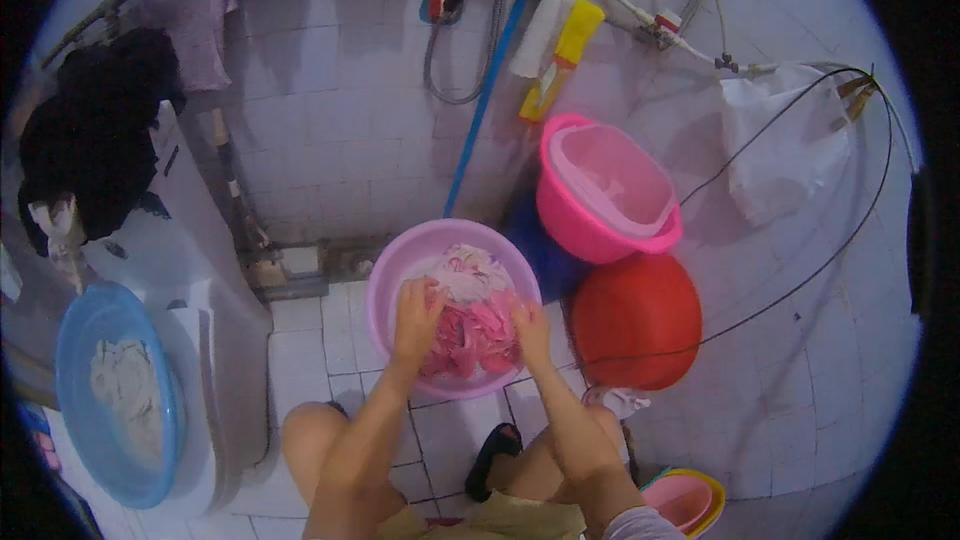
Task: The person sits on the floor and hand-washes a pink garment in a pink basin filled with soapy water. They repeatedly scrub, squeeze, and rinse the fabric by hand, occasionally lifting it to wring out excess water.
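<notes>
A pink-lilac basin (pixel 385 335) stands on the tiled floor in front of me. In it lies a heap of wet-looking laundry, with pink cloth (pixel 468 338) nearest me and a white patterned cloth (pixel 472 265) behind it. My left hand (pixel 416 312) curls over the left side of the heap, its fingers closed on the pink cloth. On the other side, my right hand (pixel 530 328) grips the pink cloth's right edge near the basin's rim. Parts of the fingers on both hands are hidden by cloth.
At left, a blue basin (pixel 72 390) with pale cloth rests by a white appliance (pixel 235 340). Stacked pink basins (pixel 560 210) and a red basin (pixel 640 325) are at right. A blue pole (pixel 490 100) leans on the wall; a black cable (pixel 800 290) hangs right.
</notes>
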`<move>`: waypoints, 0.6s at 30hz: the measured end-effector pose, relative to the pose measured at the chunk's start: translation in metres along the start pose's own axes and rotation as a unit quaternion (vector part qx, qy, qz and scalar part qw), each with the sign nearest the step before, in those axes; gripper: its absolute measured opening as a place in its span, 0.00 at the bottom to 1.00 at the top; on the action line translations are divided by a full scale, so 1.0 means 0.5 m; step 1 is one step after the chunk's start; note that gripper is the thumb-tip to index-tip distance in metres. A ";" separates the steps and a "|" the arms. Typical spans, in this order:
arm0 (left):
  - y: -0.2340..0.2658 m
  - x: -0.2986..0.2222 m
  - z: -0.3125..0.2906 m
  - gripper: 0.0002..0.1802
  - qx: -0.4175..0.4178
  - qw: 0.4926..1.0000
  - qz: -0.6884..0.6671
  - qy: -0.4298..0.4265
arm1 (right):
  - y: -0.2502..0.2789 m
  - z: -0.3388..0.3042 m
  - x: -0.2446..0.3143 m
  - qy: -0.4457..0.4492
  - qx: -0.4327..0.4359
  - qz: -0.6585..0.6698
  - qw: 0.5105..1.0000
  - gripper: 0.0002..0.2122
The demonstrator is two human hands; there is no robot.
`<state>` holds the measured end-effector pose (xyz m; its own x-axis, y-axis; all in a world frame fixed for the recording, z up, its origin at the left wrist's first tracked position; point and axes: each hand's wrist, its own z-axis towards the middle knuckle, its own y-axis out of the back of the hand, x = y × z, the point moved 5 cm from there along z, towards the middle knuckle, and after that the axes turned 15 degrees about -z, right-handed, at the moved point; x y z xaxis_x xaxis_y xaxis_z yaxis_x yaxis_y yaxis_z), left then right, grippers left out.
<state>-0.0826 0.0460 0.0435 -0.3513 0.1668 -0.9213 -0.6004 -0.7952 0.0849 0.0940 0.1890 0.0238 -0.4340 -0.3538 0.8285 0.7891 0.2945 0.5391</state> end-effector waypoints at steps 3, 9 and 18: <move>-0.003 0.041 -0.011 0.16 0.051 0.998 0.017 -0.035 | 0.022 -0.002 0.004 0.043 0.080 -0.027 0.995 0.13; -0.053 0.060 -0.099 0.21 0.145 0.974 0.176 -0.001 | -0.047 -0.062 -0.006 0.276 0.137 -0.180 0.934 0.16; -0.081 0.147 -0.132 0.28 0.177 0.900 0.383 0.106 | -0.119 -0.103 -0.007 0.294 0.148 -0.412 0.850 0.28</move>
<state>-0.0364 0.0519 -0.0527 -0.6372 -0.4965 -0.5894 -0.4442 -0.3883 0.8074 0.0709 0.1270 -0.0189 -0.4246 -0.9051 -0.0207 0.1407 -0.0886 0.9861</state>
